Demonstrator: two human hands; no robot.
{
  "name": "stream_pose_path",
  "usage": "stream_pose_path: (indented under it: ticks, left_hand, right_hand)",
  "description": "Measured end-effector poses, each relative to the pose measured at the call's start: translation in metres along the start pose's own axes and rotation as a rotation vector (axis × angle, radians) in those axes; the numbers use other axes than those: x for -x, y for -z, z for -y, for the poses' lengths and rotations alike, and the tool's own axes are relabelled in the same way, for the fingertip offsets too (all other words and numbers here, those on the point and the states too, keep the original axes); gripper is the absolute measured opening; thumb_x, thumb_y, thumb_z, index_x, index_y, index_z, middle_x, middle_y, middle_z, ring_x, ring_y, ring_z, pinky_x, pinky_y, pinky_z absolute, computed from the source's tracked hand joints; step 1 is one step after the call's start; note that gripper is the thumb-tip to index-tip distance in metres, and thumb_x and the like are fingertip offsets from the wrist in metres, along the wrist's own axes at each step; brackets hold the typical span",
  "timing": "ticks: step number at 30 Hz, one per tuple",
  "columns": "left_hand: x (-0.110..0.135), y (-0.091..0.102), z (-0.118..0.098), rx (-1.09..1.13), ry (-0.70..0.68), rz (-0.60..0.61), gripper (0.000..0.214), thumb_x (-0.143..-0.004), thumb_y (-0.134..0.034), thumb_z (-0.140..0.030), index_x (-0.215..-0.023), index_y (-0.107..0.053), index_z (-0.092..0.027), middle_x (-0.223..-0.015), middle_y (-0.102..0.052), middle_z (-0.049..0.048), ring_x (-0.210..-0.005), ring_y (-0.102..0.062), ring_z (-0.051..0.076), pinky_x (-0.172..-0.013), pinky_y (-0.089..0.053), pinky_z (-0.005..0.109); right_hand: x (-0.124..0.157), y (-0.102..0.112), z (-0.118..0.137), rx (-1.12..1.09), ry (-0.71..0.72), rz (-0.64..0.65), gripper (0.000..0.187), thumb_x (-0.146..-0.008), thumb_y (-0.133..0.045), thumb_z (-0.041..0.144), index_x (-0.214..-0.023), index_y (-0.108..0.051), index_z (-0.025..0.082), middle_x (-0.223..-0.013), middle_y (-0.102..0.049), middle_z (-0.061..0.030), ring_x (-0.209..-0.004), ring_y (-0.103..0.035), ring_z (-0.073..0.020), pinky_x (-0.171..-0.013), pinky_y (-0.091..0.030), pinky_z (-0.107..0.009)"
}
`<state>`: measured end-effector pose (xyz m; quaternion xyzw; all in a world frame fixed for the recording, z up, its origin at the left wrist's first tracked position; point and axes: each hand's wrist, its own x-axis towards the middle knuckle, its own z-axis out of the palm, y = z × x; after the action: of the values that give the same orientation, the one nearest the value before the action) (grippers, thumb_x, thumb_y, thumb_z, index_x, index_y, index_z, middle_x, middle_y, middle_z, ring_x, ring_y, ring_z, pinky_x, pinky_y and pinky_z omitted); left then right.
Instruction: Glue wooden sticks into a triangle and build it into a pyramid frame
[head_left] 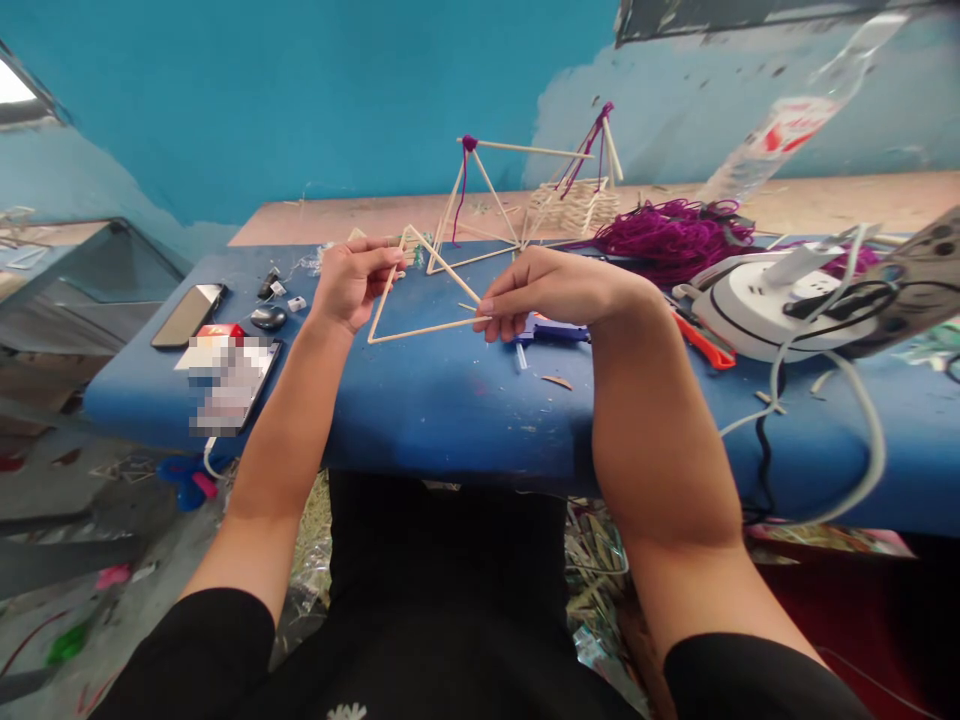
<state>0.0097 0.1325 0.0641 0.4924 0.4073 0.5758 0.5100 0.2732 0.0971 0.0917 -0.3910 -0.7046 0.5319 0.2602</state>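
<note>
A triangle of thin wooden sticks is held above the blue table between both hands. My left hand is closed around the top corner of the triangle. My right hand pinches the right corner where two sticks meet. Behind them stands a stick pyramid tied at its peak with purple yarn.
A heap of purple yarn, a white power strip with cables, a blue glue gun, an orange cutter, a phone, a mouse and a plastic bottle lie around the table.
</note>
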Motion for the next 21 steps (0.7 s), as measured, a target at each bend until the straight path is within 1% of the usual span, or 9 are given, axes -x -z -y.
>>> stream_pose_path:
  ticks: [2,4,6,8,11,13,17,19,21]
  left_hand:
    - [-0.0007,0.0005,0.0000,0.006,0.007,-0.012,0.009,-0.065,-0.081,-0.016,-0.072,-0.076,-0.017,-0.064,-0.071,0.0021,-0.051,-0.057,0.008,-0.045,-0.041,0.018]
    - [-0.0021,0.0014,0.0001,0.021,0.001,-0.029,0.010,-0.065,-0.082,-0.015,-0.071,-0.074,-0.016,-0.064,-0.071,0.0021,-0.051,-0.058,0.007,-0.045,-0.041,0.017]
    - [-0.0036,0.0025,0.0003,0.030,-0.005,-0.044,0.010,-0.067,-0.082,-0.016,-0.073,-0.074,-0.016,-0.064,-0.070,0.0015,-0.050,-0.057,0.006,-0.045,-0.040,0.017]
    - [-0.0046,0.0034,0.0005,0.030,-0.004,-0.049,0.012,-0.068,-0.082,-0.016,-0.076,-0.074,-0.016,-0.065,-0.070,0.0007,-0.049,-0.056,0.005,-0.045,-0.040,0.017]
    - [-0.0052,0.0041,0.0006,0.035,0.000,-0.053,0.013,-0.069,-0.083,-0.017,-0.079,-0.075,-0.016,-0.066,-0.070,0.0000,-0.049,-0.057,0.005,-0.045,-0.041,0.017]
    - [-0.0052,0.0044,0.0008,0.044,-0.003,-0.057,0.014,-0.069,-0.084,-0.017,-0.079,-0.075,-0.016,-0.065,-0.070,-0.0003,-0.049,-0.057,0.005,-0.046,-0.042,0.016]
    - [-0.0052,0.0045,0.0014,0.062,-0.018,-0.059,0.013,-0.067,-0.085,-0.019,-0.076,-0.076,-0.017,-0.064,-0.069,-0.0005,-0.049,-0.055,0.005,-0.044,-0.041,0.016]
    - [-0.0053,0.0043,0.0017,0.073,-0.027,-0.064,0.013,-0.066,-0.085,-0.019,-0.075,-0.076,-0.018,-0.064,-0.069,-0.0006,-0.049,-0.054,0.005,-0.043,-0.040,0.015]
    - [-0.0055,0.0042,0.0019,0.077,-0.036,-0.075,0.014,-0.066,-0.086,-0.019,-0.076,-0.076,-0.018,-0.064,-0.069,-0.0009,-0.049,-0.054,0.005,-0.043,-0.040,0.015]
  right_hand:
    - [0.0002,-0.0006,-0.0011,-0.031,0.027,0.033,0.024,-0.076,-0.095,0.037,-0.076,-0.080,0.018,-0.063,-0.073,-0.0046,-0.056,-0.068,-0.0149,-0.051,-0.055,-0.025]
    - [0.0004,-0.0012,-0.0001,-0.033,0.008,0.039,0.031,-0.080,-0.091,0.047,-0.076,-0.080,0.019,-0.063,-0.073,-0.0048,-0.057,-0.069,-0.0156,-0.051,-0.056,-0.026]
    - [0.0007,-0.0015,0.0023,-0.022,-0.042,0.015,0.040,-0.086,-0.083,0.057,-0.076,-0.080,0.018,-0.066,-0.074,-0.0073,-0.059,-0.070,-0.0175,-0.053,-0.057,-0.028]
    - [0.0010,-0.0016,0.0048,-0.006,-0.076,0.024,0.050,-0.092,-0.074,0.064,-0.079,-0.080,0.017,-0.072,-0.076,-0.0112,-0.061,-0.071,-0.0190,-0.056,-0.058,-0.031]
    - [0.0011,-0.0020,0.0065,0.020,-0.048,0.097,0.062,-0.098,-0.059,0.071,-0.087,-0.082,0.015,-0.083,-0.080,-0.0151,-0.067,-0.073,-0.0196,-0.061,-0.059,-0.031]
    - [0.0009,-0.0031,0.0067,0.007,-0.017,0.105,0.067,-0.098,-0.055,0.075,-0.093,-0.082,0.014,-0.086,-0.080,-0.0154,-0.068,-0.073,-0.0190,-0.060,-0.059,-0.029]
    - [0.0002,-0.0062,0.0069,-0.079,-0.002,-0.001,0.066,-0.093,-0.061,0.079,-0.089,-0.080,0.016,-0.079,-0.078,-0.0121,-0.062,-0.071,-0.0173,-0.057,-0.057,-0.028]
    - [-0.0001,-0.0064,0.0069,-0.090,0.017,-0.051,0.060,-0.091,-0.067,0.076,-0.084,-0.078,0.017,-0.076,-0.078,-0.0107,-0.061,-0.070,-0.0172,-0.056,-0.057,-0.028]
    - [-0.0008,-0.0052,0.0063,-0.074,0.027,-0.055,0.054,-0.090,-0.071,0.070,-0.084,-0.079,0.017,-0.077,-0.078,-0.0108,-0.062,-0.070,-0.0172,-0.056,-0.057,-0.028]
